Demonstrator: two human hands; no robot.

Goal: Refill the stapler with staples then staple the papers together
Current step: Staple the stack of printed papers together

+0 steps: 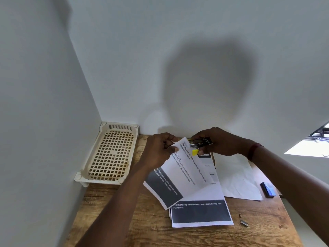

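Two hands meet above my wooden bench: left hand pinches the printed white papers corner, right hand clamps the small black-and-yellow stapler just beside it, nose pointing left.

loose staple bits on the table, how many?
2: a larger silver staple strip near the wooden table's front right, and a smaller piece just behind it. Papers may hide more.
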